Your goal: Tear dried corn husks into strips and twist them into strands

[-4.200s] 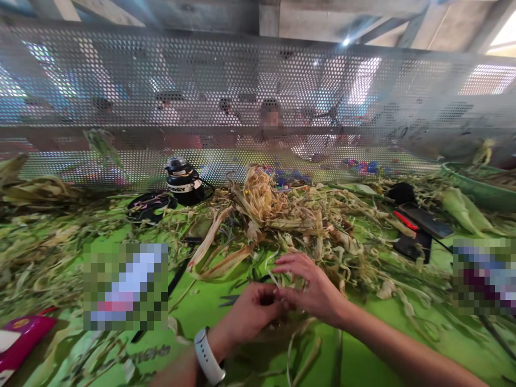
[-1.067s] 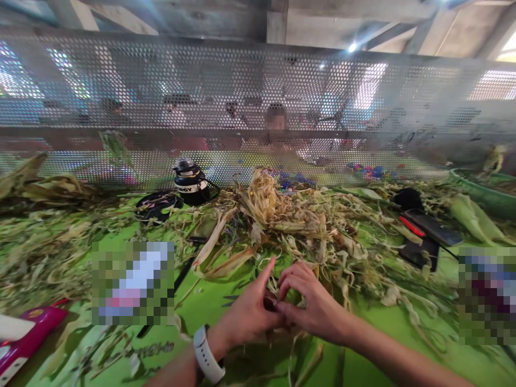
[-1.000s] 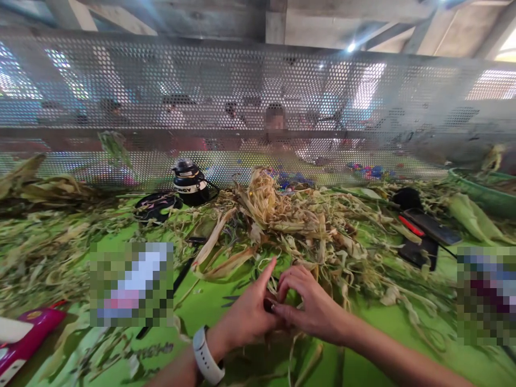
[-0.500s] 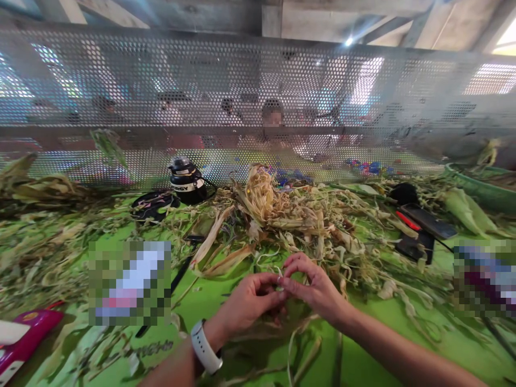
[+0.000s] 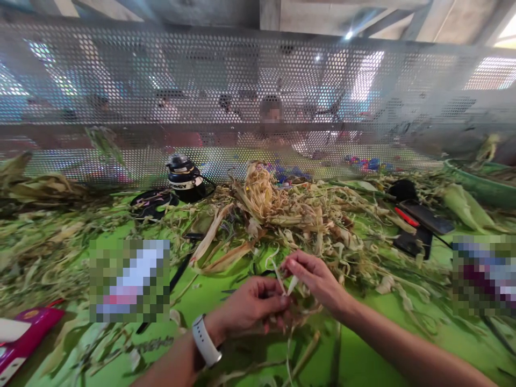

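Between my hands is a thin pale corn husk strip (image 5: 281, 280), with a loop curling up and a long tail hanging below. My left hand (image 5: 256, 305), with a white watch band (image 5: 205, 339) on its wrist, pinches the strip between thumb and fingers. Just above and to the right, my right hand (image 5: 314, 277) has its fingers curled and drawn together on the pale strip's other part; its fingertips are partly hidden. Behind the hands, a bundle of dry corn husks (image 5: 260, 191) stands on a heap of shredded husk (image 5: 306, 212).
A perforated metal screen (image 5: 226, 70) runs along the back, with people behind it. On the green table (image 5: 193, 301) are a black flask-like container (image 5: 185, 180), a phone (image 5: 429, 217), a magenta object (image 5: 34, 333) and scattered husks. A green basin (image 5: 471, 177) stands far right.
My hands have moved slightly apart, my right hand turning over with its fingers more folded. More of the pale strip now shows between them, and its loop stands higher.
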Tool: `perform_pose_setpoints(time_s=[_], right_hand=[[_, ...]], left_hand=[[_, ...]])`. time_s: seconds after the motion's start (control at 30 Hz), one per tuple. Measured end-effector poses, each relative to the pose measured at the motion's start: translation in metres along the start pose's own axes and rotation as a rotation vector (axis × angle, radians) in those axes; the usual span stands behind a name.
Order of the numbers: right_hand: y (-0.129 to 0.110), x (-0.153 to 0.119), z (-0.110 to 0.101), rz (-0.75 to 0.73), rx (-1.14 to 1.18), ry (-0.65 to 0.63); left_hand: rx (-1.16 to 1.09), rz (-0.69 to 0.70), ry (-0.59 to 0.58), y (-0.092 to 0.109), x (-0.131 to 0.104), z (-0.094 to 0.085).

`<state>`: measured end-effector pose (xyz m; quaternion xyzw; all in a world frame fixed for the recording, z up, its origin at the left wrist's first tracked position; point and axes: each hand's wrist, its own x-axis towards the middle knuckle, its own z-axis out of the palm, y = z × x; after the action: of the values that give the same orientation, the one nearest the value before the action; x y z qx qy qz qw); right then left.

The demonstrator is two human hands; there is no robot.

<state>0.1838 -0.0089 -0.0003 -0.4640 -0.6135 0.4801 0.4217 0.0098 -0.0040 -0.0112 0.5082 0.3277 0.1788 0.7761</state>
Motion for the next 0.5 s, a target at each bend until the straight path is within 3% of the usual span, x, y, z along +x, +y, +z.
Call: perform_pose_setpoints(time_s=[0.07, 0.2, 0.5], right_hand=[[-0.002, 0.001, -0.003, 0.067, 0.008, -0.025], [0.003, 0.003, -0.004, 0.040, -0.084, -0.067], [0.013, 0.001, -0.002, 0.003, -0.180, 0.087]], left_hand=[[-0.050, 0.018, 0.042, 0.001, 0.001, -0.002], [-0.012, 0.031, 0.079, 0.002, 0.001, -0.002], [0.039, 0.031, 0.095, -0.003, 0.005, -0.006]])
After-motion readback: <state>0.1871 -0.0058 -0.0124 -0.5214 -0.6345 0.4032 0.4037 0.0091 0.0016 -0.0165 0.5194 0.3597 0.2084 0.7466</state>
